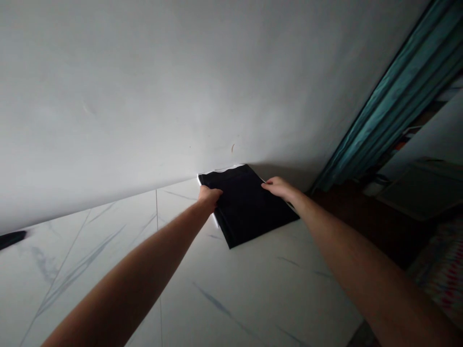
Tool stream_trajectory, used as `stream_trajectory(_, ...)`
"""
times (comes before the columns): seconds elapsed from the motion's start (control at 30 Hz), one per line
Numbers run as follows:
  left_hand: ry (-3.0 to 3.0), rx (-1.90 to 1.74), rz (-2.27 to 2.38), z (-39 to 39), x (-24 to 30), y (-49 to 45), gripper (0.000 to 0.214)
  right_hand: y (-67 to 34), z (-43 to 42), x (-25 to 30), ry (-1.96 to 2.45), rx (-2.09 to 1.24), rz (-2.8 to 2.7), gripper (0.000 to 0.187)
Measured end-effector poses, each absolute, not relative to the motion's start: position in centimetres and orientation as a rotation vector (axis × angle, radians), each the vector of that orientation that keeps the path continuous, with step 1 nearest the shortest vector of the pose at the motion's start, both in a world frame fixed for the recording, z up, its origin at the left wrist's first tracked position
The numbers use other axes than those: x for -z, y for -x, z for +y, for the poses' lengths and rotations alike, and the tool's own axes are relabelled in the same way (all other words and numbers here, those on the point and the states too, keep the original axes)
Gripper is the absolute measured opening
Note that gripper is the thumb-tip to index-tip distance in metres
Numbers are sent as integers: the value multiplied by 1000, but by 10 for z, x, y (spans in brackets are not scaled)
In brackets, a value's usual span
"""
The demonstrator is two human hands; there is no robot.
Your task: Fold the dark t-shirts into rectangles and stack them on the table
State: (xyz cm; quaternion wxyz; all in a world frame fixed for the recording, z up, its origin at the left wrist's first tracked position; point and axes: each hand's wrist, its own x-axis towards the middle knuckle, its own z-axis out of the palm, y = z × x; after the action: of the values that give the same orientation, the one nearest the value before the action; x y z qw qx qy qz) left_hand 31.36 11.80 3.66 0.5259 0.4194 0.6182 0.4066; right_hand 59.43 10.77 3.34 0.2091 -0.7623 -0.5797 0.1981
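A flat, folded black cloth (253,207) lies at the far edge of the marble-patterned surface, close against the wall. White material (214,220) shows in a thin strip under its left and back edges; what it is I cannot make out. My left hand (209,197) grips the cloth's left edge, thumb on top and the other fingers mostly hidden. On the opposite side, my right hand (277,187) pinches the right edge between thumb and fingers. The cloth's front corner points toward me.
A pale wall (181,86) rises behind the white marble-patterned surface (217,299). At the far left lies a dark object (12,238), cut off by the frame. A teal curtain (390,106) hangs at the right, with a colourful patterned fabric (446,274) below it.
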Motion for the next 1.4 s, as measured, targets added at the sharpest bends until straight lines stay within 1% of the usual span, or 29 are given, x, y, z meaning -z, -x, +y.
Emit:
stream_trajectory(0.1, -985, -1024, 1474, 134, -33, -316, 56, -589, 135, -36, 2064, -709, -1499, 34)
stream_trajectory(0.2, -982, -1073, 1470, 147, -29, -319, 55, -584, 156, -34, 2056, -738, -1401, 36)
stream_trajectory(0.3, -997, -1142, 1470, 160, -25, -321, 66, -583, 169, -29, 2048, -611, -1452, 34)
stream_trajectory(0.37, -1045, -1189, 1480, 167, -21, -319, 74, -584, 174, -24, 2010, -450, -1516, 32)
stream_trajectory(0.43, -1117, -1195, 1529, 171, -16, -316, 76, -585, 176, -19, 1997, -303, -1549, 31)
stream_trajectory(0.5, -1180, -1156, 1605, 173, -12, -312, 73, -585, 176, -15, 2039, -247, -1577, 29)
stream_trajectory(0.63, -1306, -1113, 1703, 164, -17, -308, 66, -581, 170, -18, 2086, -246, -1608, 29)
stream_trajectory(0.67, -1383, -1147, 1712, 157, -21, -309, 64, -579, 167, -21, 2073, -211, -1611, 30)
stream_trajectory(0.73, -1670, -1202, 1636, 140, -31, -316, 59, -575, 157, -27, 1971, -122, -1700, 38)
stream_trajectory(0.8, -2101, -1097, 1403, 118, -36, -327, 55, -569, 146, -29, 1773, -46, -1913, 48)
stream_trajectory(0.87, -2427, -797, 1173, 96, -35, -340, 55, -562, 136, -24, 1635, -33, -2144, 55)
stream_trajectory(0.93, -2539, -536, 1135, 79, -29, -349, 62, -557, 131, -15, 1691, -111, -2285, 59)
stream_trajectory(1.0, -2529, -429, 1218, 71, -22, -353, 66, -555, 130, -6, 1811, -220, -2339, 62)
stream_trajectory(1.07, -2518, -411, 1267, 69, -18, -354, 66, -555, 132, -1, 1860, -270, -2357, 63)
stream_trajectory(1.2, -2497, -442, 1252, 72, -17, -355, 66, -554, 134, -3, 1883, -245, -2375, 66)
stream_trajectory(1.33, -2374, -656, 1199, 62, -28, -349, 54, -549, 127, -9, 1932, -226, -2380, 69)
stream_trajectory(1.4, -2326, -643, 1186, 42, -41, -328, 52, -547, 124, -12, 1945, -237, -2386, 70)
